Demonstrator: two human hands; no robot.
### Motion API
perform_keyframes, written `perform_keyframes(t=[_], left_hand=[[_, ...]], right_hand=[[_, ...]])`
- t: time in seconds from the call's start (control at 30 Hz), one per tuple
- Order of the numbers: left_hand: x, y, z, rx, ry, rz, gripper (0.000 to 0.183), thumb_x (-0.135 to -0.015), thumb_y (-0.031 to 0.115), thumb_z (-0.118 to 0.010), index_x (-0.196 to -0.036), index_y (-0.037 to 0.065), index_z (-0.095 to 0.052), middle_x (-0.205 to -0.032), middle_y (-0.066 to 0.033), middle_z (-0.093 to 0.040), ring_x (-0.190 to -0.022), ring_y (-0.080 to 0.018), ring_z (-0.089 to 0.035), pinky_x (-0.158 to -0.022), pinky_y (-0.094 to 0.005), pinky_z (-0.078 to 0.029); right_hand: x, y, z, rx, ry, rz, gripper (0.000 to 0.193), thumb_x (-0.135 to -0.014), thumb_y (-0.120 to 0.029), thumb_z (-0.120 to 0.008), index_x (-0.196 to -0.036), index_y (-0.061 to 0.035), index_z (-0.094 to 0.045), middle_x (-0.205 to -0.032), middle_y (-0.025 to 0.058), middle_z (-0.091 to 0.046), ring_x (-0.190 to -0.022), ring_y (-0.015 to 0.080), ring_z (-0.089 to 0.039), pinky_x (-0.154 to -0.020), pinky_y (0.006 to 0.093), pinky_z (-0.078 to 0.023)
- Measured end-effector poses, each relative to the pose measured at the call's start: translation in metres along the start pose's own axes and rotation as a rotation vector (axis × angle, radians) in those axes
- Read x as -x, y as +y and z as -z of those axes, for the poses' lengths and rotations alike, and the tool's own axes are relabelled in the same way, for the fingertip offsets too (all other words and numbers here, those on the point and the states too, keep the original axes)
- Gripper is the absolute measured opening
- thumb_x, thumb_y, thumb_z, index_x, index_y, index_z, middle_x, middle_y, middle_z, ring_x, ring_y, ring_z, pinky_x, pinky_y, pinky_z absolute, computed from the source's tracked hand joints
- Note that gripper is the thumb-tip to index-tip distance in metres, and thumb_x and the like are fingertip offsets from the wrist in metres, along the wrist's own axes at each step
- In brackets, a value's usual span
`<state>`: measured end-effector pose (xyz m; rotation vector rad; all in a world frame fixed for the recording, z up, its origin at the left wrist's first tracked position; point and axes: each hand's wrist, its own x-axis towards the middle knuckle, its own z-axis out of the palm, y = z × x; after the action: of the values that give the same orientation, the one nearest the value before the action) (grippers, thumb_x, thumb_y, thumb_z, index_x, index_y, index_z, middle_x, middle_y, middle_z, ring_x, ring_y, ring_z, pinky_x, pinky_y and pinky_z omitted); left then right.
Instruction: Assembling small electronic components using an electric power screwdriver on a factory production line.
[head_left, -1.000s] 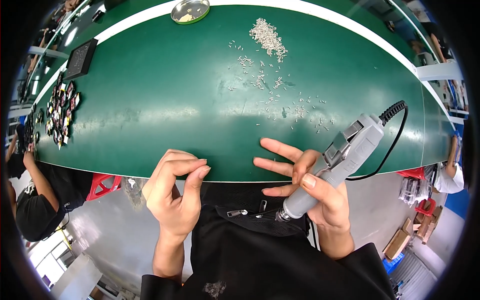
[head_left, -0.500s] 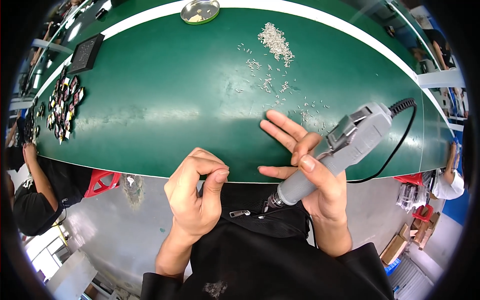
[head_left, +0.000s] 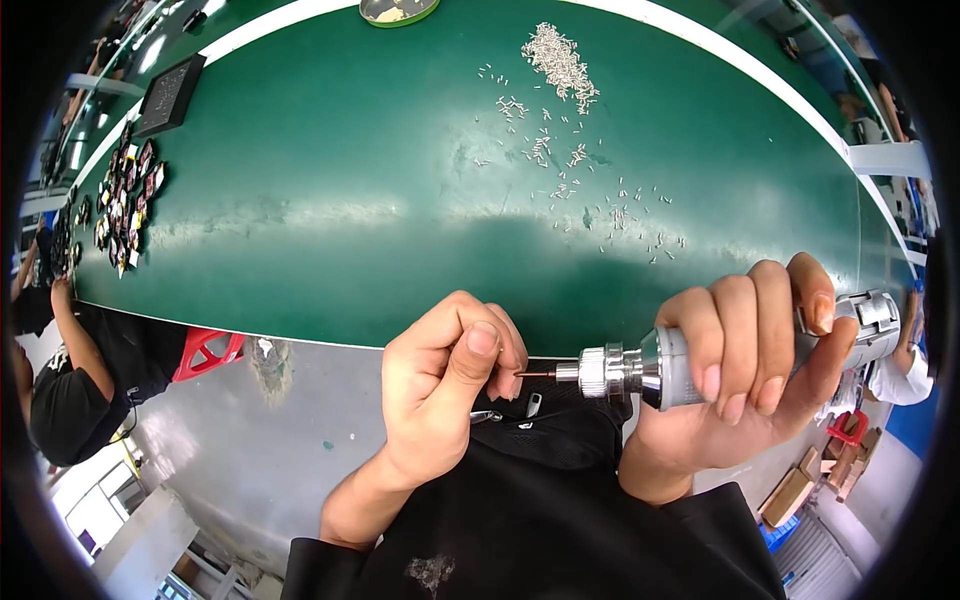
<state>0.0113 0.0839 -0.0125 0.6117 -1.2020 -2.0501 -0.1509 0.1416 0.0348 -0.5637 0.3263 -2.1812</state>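
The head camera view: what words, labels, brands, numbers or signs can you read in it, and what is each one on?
None can be read.
Grey power tool: no readable print on the part that shows.
Small dark pieces: white, red and yellow patches, too small to tell whether they carry print.
Black tray: pale specks, too small to make out.
Black clothing: a pale smudge, no readable letters.

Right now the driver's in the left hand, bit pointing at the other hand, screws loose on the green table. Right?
Wrong hand: the head view shows the driver in the right hand. The bit does point at the other hand, the left hand, and screws lie loose on the green table.
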Motion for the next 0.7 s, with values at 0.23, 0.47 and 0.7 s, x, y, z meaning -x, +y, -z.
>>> perform_keyframes(t=[0.23, 0.47, 0.7], left_hand=[[0.001, 0.004, -0.011, 0.051, -0.001, 0.075, 0.028, -0.1, 0.018, -0.046, -0.079, 0.0, -0.049, -0.072, -0.0077, -0.055, -0.059, -0.0085, -0.047, -0.053, -0.0221, -0.039], [-0.003, 0.001, -0.012, 0.185, -0.062, 0.139, 0.03, -0.101, 0.021, -0.046, -0.079, 0.0, -0.048, -0.069, -0.0083, -0.053, -0.058, -0.01, -0.045, -0.052, -0.0231, -0.038], [-0.005, 0.005, -0.013, 0.261, -0.078, 0.195, 0.031, -0.101, 0.021, -0.044, -0.078, 0.001, -0.047, -0.062, -0.0063, -0.048, -0.055, -0.0116, -0.043, -0.05, -0.0248, -0.035]], right_hand=[[-0.007, -0.002, 0.003, -0.014, -0.001, 0.029, 0.02, -0.099, -0.022, -0.046, -0.093, -0.0028, -0.048, -0.057, -0.0004, -0.042, -0.046, 0.009, -0.04, -0.051, 0.0264, -0.038], [-0.006, -0.005, 0.006, -0.014, 0.009, 0.017, 0.02, -0.099, -0.022, -0.045, -0.092, -0.0033, -0.047, -0.057, -0.0004, -0.042, -0.046, 0.0087, -0.041, -0.051, 0.0261, -0.038], [-0.005, -0.003, 0.007, -0.029, 0.011, 0.016, 0.02, -0.099, -0.022, -0.044, -0.093, -0.0039, -0.046, -0.057, -0.0002, -0.043, -0.047, 0.0087, -0.041, -0.051, 0.0257, -0.038]])
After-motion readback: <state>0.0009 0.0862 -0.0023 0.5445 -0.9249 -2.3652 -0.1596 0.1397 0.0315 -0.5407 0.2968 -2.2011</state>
